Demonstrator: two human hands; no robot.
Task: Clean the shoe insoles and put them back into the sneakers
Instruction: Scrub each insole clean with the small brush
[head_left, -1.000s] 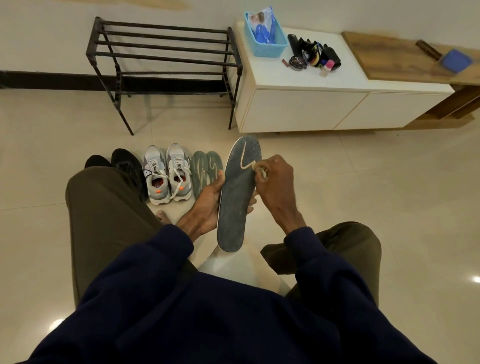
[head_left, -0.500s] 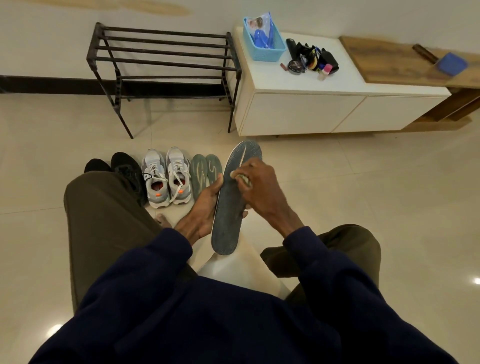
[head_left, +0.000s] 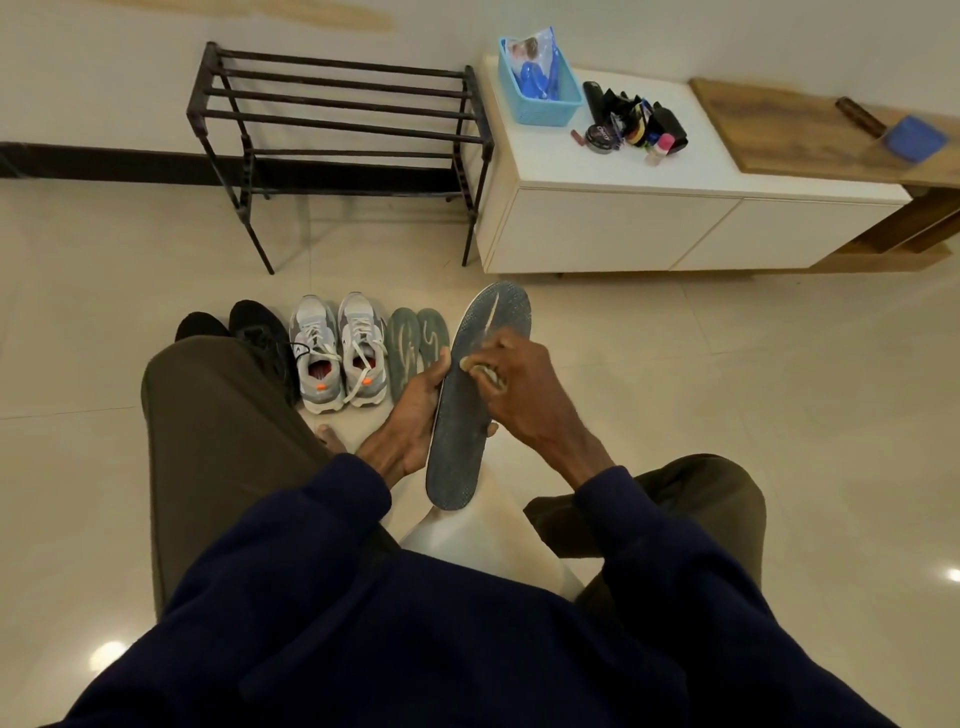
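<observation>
Fingers (head_left: 487, 358) of right hand (head_left: 524, 400) curled tight, pinching pale cloth (head_left: 480, 371) and pressing it on the upper half of dark insole (head_left: 457, 457); left hand (head_left: 410, 423) grips the same insole at its 9 o'clock edge, thumb on the facing side, other fingers wrapped behind, one tip showing at the 3 o'clock edge. Insole held in the air between the knees, toe end at 12 o'clock, heel end at 6, pale streak near the toe. On the floor at 10 o'clock of the held insole: two grey-green insoles (head_left: 418, 343) lying side by side, just beside grey sneakers (head_left: 337, 353) with orange lining showing, no insoles seen in them; black shoes (head_left: 260, 338) further toward 9, partly hidden by the left knee. Black shoe rack (head_left: 337, 109) against the wall at 11 o'clock of frame; low white table (head_left: 623, 228) at 1 o'clock carrying blue basket (head_left: 540, 104) and a cluster of polish items (head_left: 634, 127). White stool (head_left: 467, 540) under the person at 6
</observation>
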